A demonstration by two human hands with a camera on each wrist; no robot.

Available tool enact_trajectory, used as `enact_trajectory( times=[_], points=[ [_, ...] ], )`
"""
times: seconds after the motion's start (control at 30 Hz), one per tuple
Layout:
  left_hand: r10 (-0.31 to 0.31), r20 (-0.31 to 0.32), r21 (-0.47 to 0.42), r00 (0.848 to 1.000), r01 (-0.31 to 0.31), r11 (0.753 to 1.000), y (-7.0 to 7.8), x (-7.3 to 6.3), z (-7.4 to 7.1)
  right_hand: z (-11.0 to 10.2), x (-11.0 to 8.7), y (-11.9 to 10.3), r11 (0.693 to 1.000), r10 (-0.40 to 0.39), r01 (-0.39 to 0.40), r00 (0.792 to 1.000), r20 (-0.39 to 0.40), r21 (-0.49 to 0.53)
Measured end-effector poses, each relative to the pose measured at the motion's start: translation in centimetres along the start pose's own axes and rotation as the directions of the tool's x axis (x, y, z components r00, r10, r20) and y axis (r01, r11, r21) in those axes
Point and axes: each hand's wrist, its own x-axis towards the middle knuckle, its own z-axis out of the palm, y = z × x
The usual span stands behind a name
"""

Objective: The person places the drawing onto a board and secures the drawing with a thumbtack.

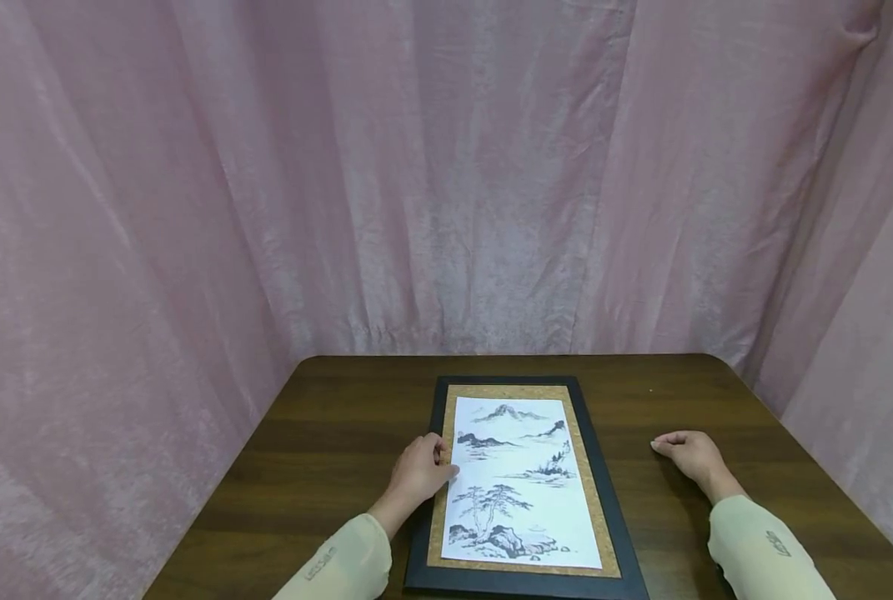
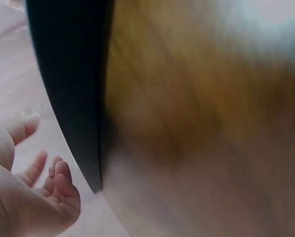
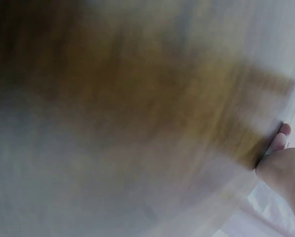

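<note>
A white sheet printed with ink mountains, trees and rocks lies on a cork board with a black frame. My left hand is at the board's left side, its thumb over the sheet's left edge. In the left wrist view this hand has thumb and fingers apart with nothing between them, beside the dark frame edge. To the right of the board, my right hand is at the tabletop, loosely bent and holding nothing. Only part of the right hand shows in the right wrist view.
The brown wooden table has rounded far corners and extends on both sides of the board. Pink curtains hang behind it and along the sides. Pale sleeves cover both forearms. Much of both wrist views is blurred.
</note>
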Motion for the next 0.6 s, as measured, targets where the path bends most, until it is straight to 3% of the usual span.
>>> enact_trajectory(
  times=[0.1, 0.23, 0.4, 0.6],
  points=[
    [0.084, 0.037, 0.069, 0.996, -0.087, 0.994, -0.3, 0.4, -0.3, -0.1, 0.0, 0.1, 1.000, 0.014, -0.014, 1.000, 0.006, 0.003],
    [0.138, 0.170, 0.140, 0.976, -0.162, 0.977, -0.6, 0.9, -0.5, -0.1, 0.2, 0.2, 0.999, 0.038, -0.039, 0.999, 0.016, 0.028],
    [0.116, 0.304, 0.235, 0.945, -0.193, 0.953, -0.8, 1.0, -0.4, -0.1, 0.2, 0.2, 0.997, 0.057, -0.058, 0.998, 0.022, 0.054],
    [0.070, 0.345, 0.253, 0.936, -0.165, 0.953, -0.8, 0.9, -0.3, -0.2, 0.2, -0.9, 0.999, 0.020, -0.020, 1.000, 0.002, 0.044]
  ],
)
